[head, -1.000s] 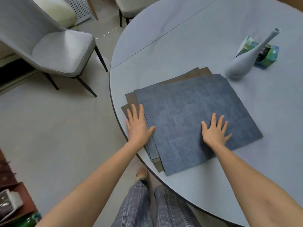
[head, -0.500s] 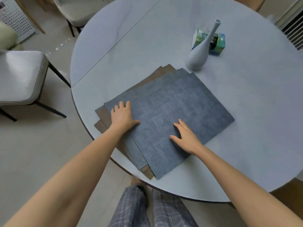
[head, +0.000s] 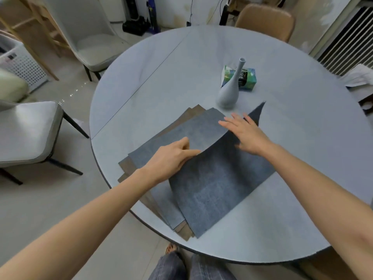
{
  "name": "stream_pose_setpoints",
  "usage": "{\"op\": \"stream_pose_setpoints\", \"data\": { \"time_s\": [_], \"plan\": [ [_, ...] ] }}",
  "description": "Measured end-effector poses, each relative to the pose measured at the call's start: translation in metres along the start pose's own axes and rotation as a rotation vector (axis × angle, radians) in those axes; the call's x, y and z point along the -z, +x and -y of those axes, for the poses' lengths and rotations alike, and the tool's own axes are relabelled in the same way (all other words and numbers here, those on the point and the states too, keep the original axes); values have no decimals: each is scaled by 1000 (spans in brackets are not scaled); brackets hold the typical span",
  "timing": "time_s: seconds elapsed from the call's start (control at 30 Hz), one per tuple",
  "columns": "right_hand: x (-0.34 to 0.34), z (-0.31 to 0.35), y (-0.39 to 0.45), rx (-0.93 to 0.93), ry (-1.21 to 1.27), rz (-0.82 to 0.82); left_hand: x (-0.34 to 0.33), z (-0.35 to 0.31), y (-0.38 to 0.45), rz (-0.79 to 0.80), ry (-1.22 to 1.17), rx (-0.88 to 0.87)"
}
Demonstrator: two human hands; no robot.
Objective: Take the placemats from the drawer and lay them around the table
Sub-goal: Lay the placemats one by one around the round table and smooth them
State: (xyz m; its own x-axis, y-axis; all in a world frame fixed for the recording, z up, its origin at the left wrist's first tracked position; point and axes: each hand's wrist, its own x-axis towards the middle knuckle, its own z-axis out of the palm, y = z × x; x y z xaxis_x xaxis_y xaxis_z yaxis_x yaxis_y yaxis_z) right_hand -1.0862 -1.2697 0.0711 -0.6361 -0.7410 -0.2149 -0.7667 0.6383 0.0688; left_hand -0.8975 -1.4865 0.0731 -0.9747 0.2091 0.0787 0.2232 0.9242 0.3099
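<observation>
A stack of square placemats lies on the round grey table (head: 292,215) near its front left edge. The top blue-grey placemat (head: 214,188) is curled up along its far left side, its far corner raised beside the vase. My left hand (head: 171,158) pinches that lifted edge between thumb and fingers. My right hand (head: 245,133) hovers with fingers spread over the mat's raised far part. Under it shows a lighter blue-grey placemat (head: 187,130), and brown placemats (head: 129,166) stick out at the left and front.
A pale grey vase (head: 229,90) stands just beyond the stack, with a green tissue pack (head: 247,77) behind it. Grey chairs (head: 26,130) (head: 94,45) stand left and far left, a tan chair (head: 266,21) at the far side. My legs show below the table edge.
The view has tilted up over the table. My left hand went from pressing flat on the stack to pinching and lifting the top mat's edge. My right hand moved farther and rose off the mat.
</observation>
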Motion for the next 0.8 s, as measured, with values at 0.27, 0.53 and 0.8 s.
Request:
{"op": "stream_pose_setpoints", "data": {
  "time_s": [0.27, 0.53, 0.8],
  "plan": [
    [5, -56, -80, -407, -7, 119, 9, -45, 39, 29, -185, -105],
    [12, -130, -196, -666, -133, -9, 10, -124, 118, 31, -75, -99],
    [-5, -201, -247, -627, 43, -80, -19, -226, 172, 258, 294, 79]
  ]
}}
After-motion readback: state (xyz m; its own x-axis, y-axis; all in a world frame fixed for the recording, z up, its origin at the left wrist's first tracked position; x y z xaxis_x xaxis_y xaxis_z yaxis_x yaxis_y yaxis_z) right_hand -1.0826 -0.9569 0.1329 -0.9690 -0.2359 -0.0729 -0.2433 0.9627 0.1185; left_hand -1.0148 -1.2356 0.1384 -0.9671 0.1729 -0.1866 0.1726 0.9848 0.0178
